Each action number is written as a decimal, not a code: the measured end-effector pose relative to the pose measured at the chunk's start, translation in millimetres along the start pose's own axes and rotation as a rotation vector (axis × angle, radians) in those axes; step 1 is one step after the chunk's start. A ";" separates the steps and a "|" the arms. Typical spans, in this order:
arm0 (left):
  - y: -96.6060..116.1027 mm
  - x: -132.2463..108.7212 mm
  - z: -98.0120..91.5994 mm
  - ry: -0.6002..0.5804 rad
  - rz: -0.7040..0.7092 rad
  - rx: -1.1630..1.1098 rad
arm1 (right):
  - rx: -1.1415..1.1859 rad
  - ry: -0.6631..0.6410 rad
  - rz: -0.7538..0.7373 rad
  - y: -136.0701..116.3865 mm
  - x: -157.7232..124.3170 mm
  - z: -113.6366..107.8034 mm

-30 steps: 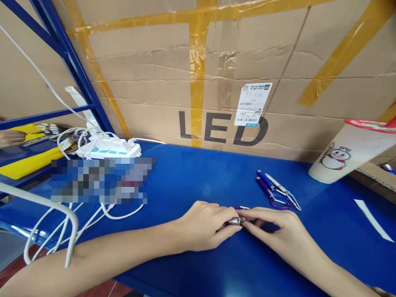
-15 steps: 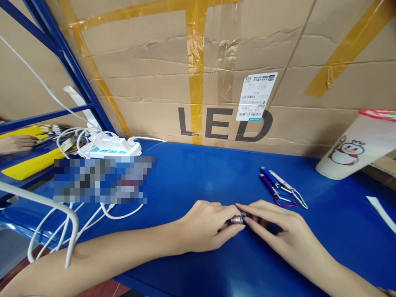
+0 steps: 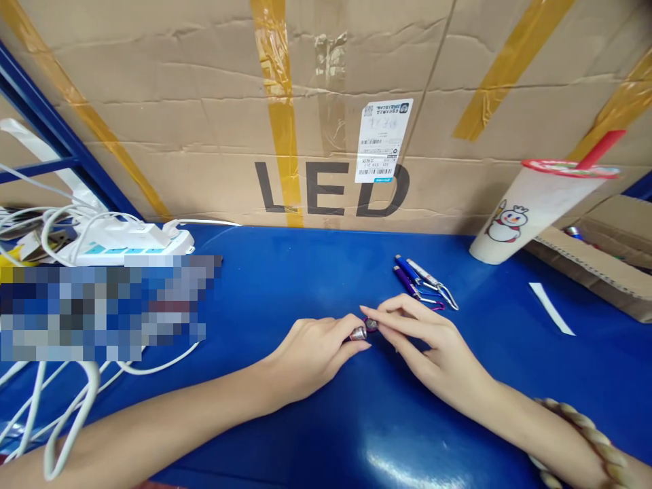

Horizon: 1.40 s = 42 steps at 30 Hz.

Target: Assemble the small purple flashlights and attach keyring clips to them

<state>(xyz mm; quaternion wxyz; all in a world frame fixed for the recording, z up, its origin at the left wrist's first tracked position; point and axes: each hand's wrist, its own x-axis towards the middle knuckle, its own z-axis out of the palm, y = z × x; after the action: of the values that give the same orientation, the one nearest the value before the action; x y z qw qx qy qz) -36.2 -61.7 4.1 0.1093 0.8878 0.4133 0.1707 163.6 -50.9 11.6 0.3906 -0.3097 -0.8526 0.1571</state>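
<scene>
In the head view my left hand (image 3: 316,350) pinches a small tube with a silvery ridged end (image 3: 358,333); its fingers cover most of it. Close by on the right, my right hand (image 3: 425,333) grips a small piece with a dark round end and a reddish-purple rim (image 3: 371,324) between thumb and fingertips. The two ends are side by side, and I cannot tell whether they touch. Beyond my right hand lie slim keychain penlights with carabiner clips: a purple one (image 3: 405,279), a blue one (image 3: 406,266) and a silver one (image 3: 424,274).
A white cup with a red straw (image 3: 534,210) stands tilted at the right, near an open cardboard box (image 3: 595,272). A white strip (image 3: 551,309) lies before it. At the left are a power strip (image 3: 122,246) and white cables (image 3: 66,414). A large LED carton (image 3: 214,136) stands behind the blue table (image 3: 285,272).
The camera view has swung right, bringing the cup's straw and the cardboard box into sight. My hands have drawn slightly apart, and the round end in my right hand now shows.
</scene>
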 end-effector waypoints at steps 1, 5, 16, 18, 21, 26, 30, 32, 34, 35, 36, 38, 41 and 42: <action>-0.4 -0.1 0.5 0.007 0.008 0.004 | 0.001 0.006 -0.008 -0.7 -0.1 0.0; -1.0 0.5 1.8 0.018 0.029 0.035 | 0.014 0.003 -0.045 -2.8 -0.3 0.4; 4.8 2.2 -3.2 -0.083 -0.026 0.027 | -0.039 -0.011 -0.135 0.6 -4.4 -1.5; 5.8 2.7 -4.4 -0.107 -0.047 0.022 | -0.046 0.026 -0.120 -1.2 -3.5 -2.0; 6.1 2.6 -4.9 -0.115 -0.055 0.001 | -0.063 0.085 -0.135 -4.2 -1.3 -2.9; 5.9 0.0 -4.9 -0.063 -0.048 -0.056 | -0.043 0.104 -0.195 -4.7 1.1 -5.0; 6.2 -1.7 -5.6 -0.052 -0.043 -0.062 | -0.039 0.086 -0.213 -3.0 2.8 -5.7; 5.5 -2.7 -5.5 -0.043 -0.045 -0.043 | -0.026 0.090 -0.199 -3.1 4.0 -4.7; 4.5 -3.7 -5.1 -0.027 -0.050 -0.034 | 0.002 0.105 -0.176 -3.8 5.2 -3.0; 4.0 -4.1 -4.9 -0.016 -0.048 -0.036 | 0.020 0.110 -0.161 -4.1 5.6 -2.1; 3.7 -4.4 -4.8 -0.006 -0.044 -0.040 | 0.042 0.111 -0.142 -4.3 5.9 -1.2; 3.7 -4.6 -4.7 0.005 -0.026 -0.051 | 0.095 0.099 -0.081 -3.8 5.8 0.6; 4.3 -4.2 -4.0 0.003 -0.001 -0.069 | 0.169 0.046 0.101 -0.5 4.0 3.3; 4.3 -4.0 -3.4 0.007 0.006 -0.070 | 0.191 0.021 0.175 1.0 3.2 4.3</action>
<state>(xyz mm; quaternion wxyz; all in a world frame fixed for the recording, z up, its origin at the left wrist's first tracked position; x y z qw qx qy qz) -36.9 -67.3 7.8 0.1384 0.8840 0.4049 0.1883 159.1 -48.2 10.1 0.4119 -0.3459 -0.7994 0.2677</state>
